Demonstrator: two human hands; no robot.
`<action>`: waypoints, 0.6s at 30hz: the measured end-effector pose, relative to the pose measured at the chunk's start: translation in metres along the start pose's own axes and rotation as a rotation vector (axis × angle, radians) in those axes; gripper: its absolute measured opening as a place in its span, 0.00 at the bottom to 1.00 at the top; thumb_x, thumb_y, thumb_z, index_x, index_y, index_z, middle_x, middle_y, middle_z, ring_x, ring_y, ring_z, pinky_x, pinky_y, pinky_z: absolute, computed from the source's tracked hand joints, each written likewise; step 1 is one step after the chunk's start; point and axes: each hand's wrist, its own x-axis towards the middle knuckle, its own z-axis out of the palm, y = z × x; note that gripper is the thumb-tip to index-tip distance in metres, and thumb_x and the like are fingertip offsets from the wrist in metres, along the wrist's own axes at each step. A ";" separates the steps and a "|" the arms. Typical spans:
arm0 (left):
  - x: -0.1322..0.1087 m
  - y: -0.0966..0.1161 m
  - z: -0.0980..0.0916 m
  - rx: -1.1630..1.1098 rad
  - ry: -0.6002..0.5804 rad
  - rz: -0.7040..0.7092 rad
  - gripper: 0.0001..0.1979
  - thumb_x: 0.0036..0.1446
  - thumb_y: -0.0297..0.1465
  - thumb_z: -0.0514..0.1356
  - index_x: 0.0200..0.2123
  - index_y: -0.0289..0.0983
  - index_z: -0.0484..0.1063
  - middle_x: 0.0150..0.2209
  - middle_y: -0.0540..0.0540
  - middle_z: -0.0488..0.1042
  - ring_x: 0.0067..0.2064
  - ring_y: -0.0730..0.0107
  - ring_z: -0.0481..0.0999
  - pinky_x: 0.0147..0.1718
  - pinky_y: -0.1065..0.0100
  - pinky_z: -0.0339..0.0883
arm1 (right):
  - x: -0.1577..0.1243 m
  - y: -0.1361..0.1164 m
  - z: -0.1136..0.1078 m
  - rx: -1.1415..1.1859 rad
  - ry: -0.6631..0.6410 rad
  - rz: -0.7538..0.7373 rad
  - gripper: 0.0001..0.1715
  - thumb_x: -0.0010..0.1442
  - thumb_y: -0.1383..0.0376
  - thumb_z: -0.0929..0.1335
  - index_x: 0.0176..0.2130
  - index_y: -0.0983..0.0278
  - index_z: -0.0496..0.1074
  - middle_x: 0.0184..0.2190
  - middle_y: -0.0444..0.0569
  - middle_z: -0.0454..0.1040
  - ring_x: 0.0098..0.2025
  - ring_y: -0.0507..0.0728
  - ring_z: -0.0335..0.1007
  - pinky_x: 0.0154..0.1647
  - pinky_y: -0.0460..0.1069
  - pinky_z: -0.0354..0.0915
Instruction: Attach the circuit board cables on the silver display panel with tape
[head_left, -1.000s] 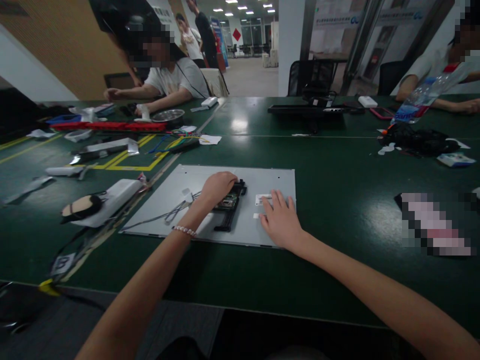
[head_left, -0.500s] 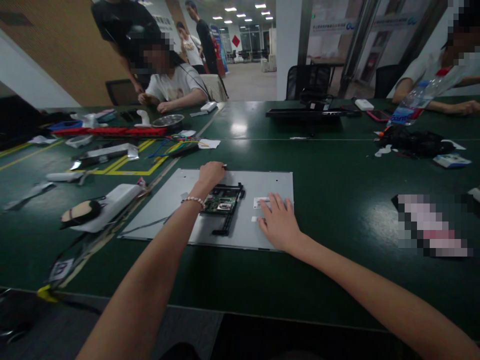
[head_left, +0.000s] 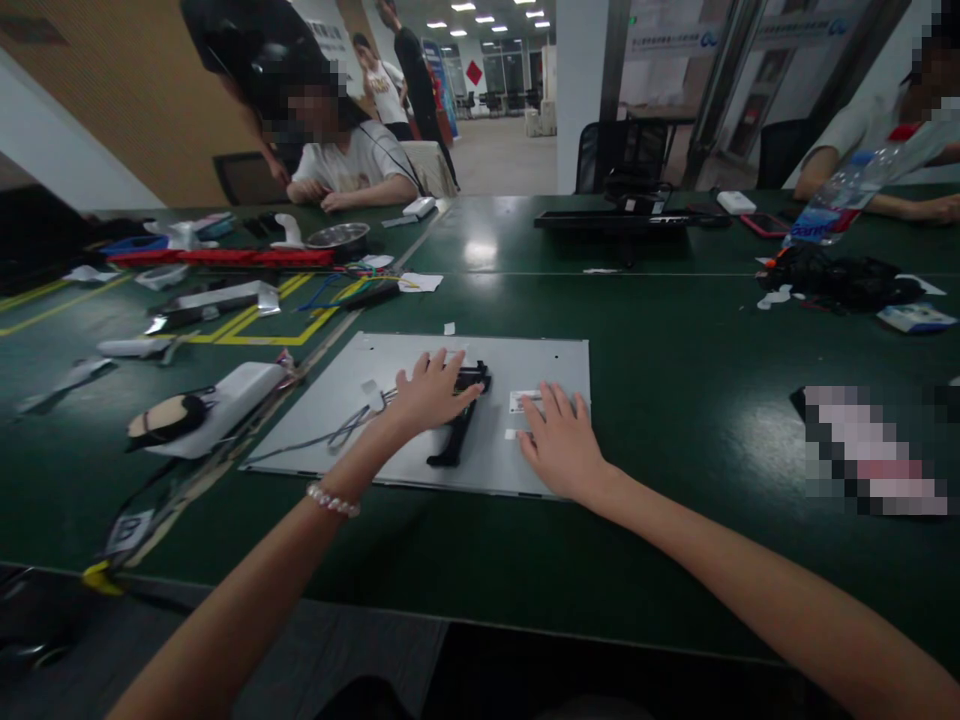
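A flat pale grey panel [head_left: 292, 435] lies on the green table in front of me. At its middle is a black plastic frame [head_left: 448, 450], with a circuit board that my left hand [head_left: 431, 395] now mostly covers. That hand is open, fingers spread over the frame; whether it touches I cannot tell. My right hand [head_left: 562, 440] rests open and flat on the panel's right part, beside a white printed label [head_left: 523, 401]. Grey cables [head_left: 346, 428] run across the panel's left side. A small white piece [head_left: 449, 328] sits just past the panel's far edge.
Left of the panel lie a white power strip [head_left: 251, 385] and a beige-and-black item [head_left: 171, 420]. A black flat monitor [head_left: 615, 221] is across the table. Bottles [head_left: 832, 205], black cables [head_left: 840, 278] and a blurred-out phone-like object [head_left: 874, 450] are at right. People sit opposite.
My left hand has come back from the panel's far edge and opened over the black frame. The small white piece it held now lies past that edge. My right hand stays put.
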 end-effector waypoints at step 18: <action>0.005 -0.030 0.011 -0.050 0.120 -0.096 0.29 0.65 0.45 0.45 0.64 0.39 0.58 0.66 0.36 0.58 0.68 0.46 0.51 0.59 0.36 0.48 | 0.000 0.003 0.002 0.018 0.012 -0.016 0.33 0.69 0.54 0.54 0.67 0.67 0.55 0.69 0.63 0.49 0.70 0.68 0.39 0.66 0.67 0.39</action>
